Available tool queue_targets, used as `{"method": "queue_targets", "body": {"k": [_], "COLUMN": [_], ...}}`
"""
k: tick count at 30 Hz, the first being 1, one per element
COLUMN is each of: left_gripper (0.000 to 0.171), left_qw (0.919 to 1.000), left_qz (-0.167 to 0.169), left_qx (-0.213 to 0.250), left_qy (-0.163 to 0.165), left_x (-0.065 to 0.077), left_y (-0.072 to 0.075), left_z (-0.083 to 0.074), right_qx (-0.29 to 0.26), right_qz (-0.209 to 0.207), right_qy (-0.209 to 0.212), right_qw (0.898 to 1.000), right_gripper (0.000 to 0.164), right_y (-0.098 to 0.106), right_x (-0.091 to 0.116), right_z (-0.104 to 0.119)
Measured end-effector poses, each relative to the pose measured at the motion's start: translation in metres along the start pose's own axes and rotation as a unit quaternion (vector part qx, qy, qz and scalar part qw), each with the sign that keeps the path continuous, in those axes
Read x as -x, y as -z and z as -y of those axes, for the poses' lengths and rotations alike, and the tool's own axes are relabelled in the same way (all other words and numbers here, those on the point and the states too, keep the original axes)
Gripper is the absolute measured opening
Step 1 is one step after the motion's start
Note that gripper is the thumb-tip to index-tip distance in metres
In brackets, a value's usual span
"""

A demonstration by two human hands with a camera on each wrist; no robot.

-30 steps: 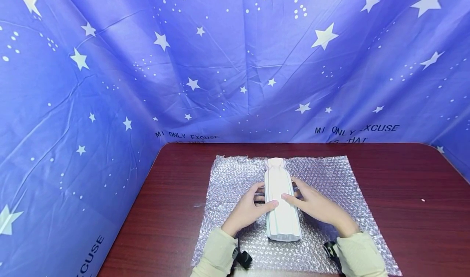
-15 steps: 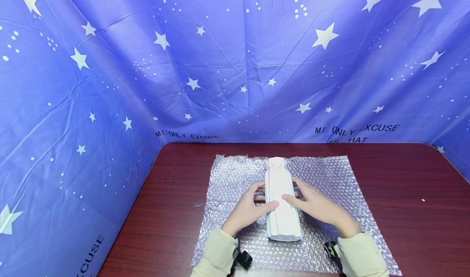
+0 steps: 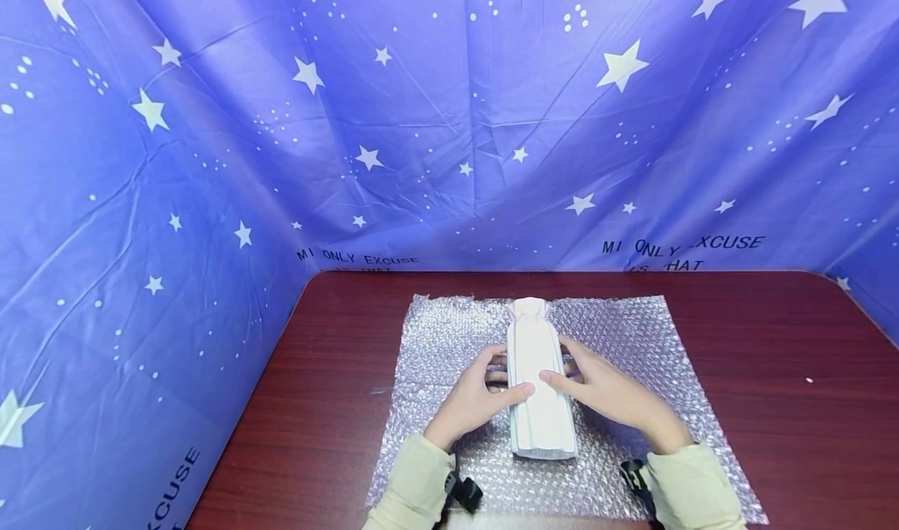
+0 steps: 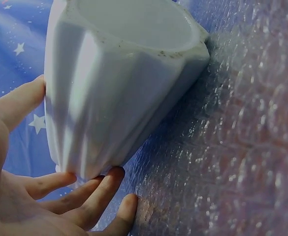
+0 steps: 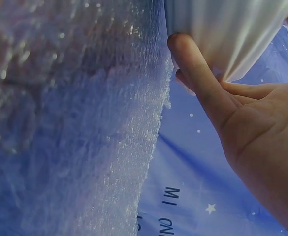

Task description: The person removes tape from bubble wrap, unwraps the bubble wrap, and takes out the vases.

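A white fluted vase (image 3: 541, 421) lies lengthwise over the bubble wrap (image 3: 449, 335), its narrow neck pointing to the far side and its base toward the person. My left hand (image 3: 474, 397) holds it from the left, thumb on top and fingers along the side. From the right, my right hand (image 3: 607, 385) grips it the same way, the two thumbs close together on top. In the left wrist view the round base of the vase (image 4: 119, 93) shows a rim with brownish specks. The right wrist view has the fingers (image 5: 198, 64) against the vase's ribbed side.
Under the bubble wrap is a dark red wooden table (image 3: 779, 436). A blue star-printed curtain (image 3: 435, 124) hangs behind it and along the left. A small white speck (image 3: 809, 380) lies on the table at right. Both sleeves end in black wrist straps (image 3: 463, 492).
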State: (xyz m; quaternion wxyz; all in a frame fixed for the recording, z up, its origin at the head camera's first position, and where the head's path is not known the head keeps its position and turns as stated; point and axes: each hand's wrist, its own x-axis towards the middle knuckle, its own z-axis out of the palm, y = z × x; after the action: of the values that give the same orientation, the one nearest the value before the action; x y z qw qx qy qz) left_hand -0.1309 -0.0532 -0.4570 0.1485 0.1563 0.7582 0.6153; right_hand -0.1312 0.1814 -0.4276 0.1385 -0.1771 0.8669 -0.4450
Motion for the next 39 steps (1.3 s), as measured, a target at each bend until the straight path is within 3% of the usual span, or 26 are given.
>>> {"method": "queue_targets", "body": {"k": [14,32,39], "left_gripper": [0.067,0.067,0.064], "left_qw": [0.9998,0.9998,0.9996], "left_qz": [0.006,-0.002,-0.007], "left_qx": [0.018,0.020,0.019], "left_qy": [0.006,-0.009,-0.019], "left_x": [0.002,0.003,0.005], "left_y": [0.001,-0.002,-0.003], "left_z": [-0.002,-0.010,-0.011], "right_qx": [0.033,0.018,0.041], "right_qz": [-0.021,-0.050,-0.064], "right_qy": [-0.004,-0.030,-0.030], "right_qw": [0.999,0.998,0.997], "right_gripper": [0.081,0.078,0.080], "right_y": [-0.003,-0.002,-0.001], "right_x": [-0.001,0.001,0.002], "right_z": [0.001,0.011,0.014]}}
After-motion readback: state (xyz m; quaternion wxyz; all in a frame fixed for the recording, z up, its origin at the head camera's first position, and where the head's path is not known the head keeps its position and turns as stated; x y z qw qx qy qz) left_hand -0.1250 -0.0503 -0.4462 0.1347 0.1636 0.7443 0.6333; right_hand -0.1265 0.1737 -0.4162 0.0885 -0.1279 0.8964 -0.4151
